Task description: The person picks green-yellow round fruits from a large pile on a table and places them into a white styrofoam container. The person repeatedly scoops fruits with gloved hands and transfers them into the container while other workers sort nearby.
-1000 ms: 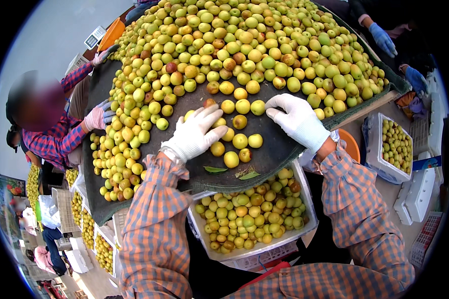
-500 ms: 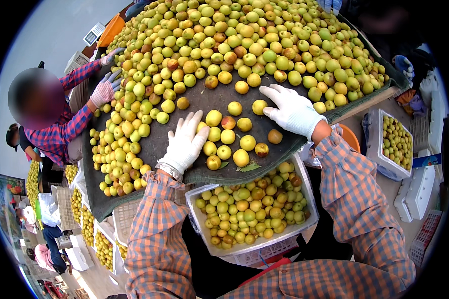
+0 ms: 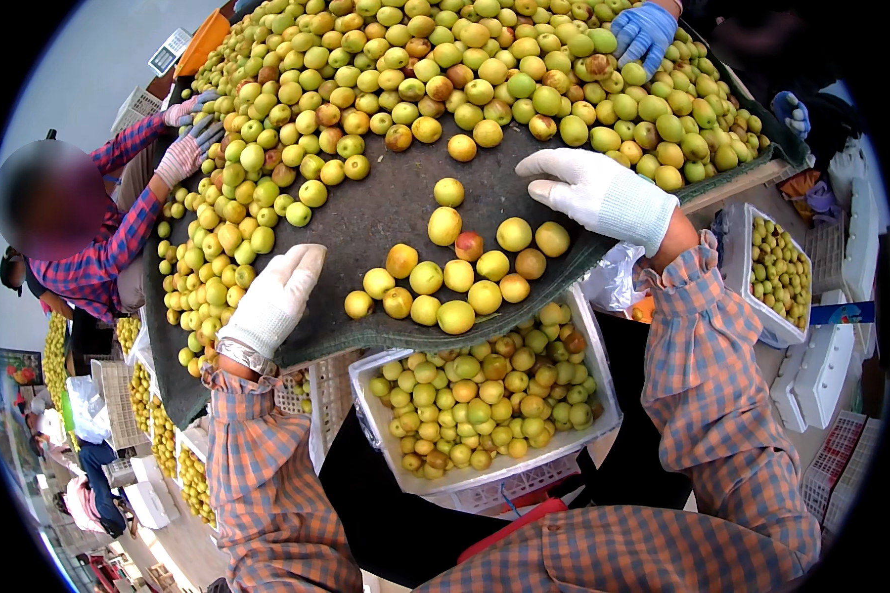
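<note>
Mid-frame in the head view, loose jujube-like fruits [image 3: 458, 275] lie on the cloth-covered table [image 3: 381, 217] between left hand [image 3: 275, 296] and right hand [image 3: 593, 193], both empty, left fingers together, right slightly apart; probably light, firm and bruisable, best cupped around their sides.

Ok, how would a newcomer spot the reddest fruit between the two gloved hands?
Find the fruit heap, then the dark cloth before it. There, between the left hand and right hand, lies a loose cluster. The reddest fruit, near its middle, is blushed red, unlike its yellower neighbours.
</note>
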Motion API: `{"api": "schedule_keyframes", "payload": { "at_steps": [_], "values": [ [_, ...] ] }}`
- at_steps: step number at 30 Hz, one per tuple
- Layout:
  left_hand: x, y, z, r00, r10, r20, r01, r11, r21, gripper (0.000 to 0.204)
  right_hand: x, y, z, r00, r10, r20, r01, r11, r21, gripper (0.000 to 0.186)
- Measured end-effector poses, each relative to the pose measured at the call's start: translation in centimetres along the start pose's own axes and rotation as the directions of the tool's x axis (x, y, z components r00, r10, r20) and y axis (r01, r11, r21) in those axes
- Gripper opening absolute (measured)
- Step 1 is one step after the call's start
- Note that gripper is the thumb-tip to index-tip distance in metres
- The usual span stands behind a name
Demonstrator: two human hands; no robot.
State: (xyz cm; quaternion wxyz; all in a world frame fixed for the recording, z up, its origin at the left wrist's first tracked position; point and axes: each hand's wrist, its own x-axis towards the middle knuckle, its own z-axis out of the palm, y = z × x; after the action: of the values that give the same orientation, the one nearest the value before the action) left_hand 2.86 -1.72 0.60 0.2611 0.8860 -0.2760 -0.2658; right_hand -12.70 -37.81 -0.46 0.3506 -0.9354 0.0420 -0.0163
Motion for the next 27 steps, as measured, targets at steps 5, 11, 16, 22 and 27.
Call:
{"api": "schedule_keyframes", "payload": {
  "at_steps": [5, 11, 16, 22, 27],
  "values": [
    [0.7, 3.1, 2.2, 0.952, -0.186, 0.245, 0.265, 0.899, -0.349, 0.075, 0.3, -0.5, 1.9, 0.996, 0.046, 0.076, -0.028, 0.975, -0.221, 0.040],
    [5.8, 3.9, 4.4, 0.965, 0.175, 0.197, -0.117, 0.954, -0.277, 0.063, 0.9, -2.0, 2.8, 0.965, 0.069, 0.252, -0.050, 0.996, -0.078, 0.047],
    [6.6, 6.4, 5.3, 0.928, 0.064, 0.368, 0.044, 0.960, -0.278, 0.066, 1.1, -2.7, 3.0, 0.934, 0.076, 0.348, -0.127, 0.984, 0.125, 0.055],
    [4.7, 6.9, 4.9, 0.907, 0.088, 0.412, 0.082, 0.923, -0.377, 0.072, 0.8, -2.2, 3.5, 0.918, 0.020, 0.397, -0.140, 0.951, 0.276, 0.070],
    [4.6, 5.4, 5.5, 0.900, 0.070, 0.430, 0.139, 0.890, -0.434, 0.073, 0.8, -2.9, 4.1, 0.895, -0.005, 0.446, -0.179, 0.913, 0.368, 0.074]
  ]
}}
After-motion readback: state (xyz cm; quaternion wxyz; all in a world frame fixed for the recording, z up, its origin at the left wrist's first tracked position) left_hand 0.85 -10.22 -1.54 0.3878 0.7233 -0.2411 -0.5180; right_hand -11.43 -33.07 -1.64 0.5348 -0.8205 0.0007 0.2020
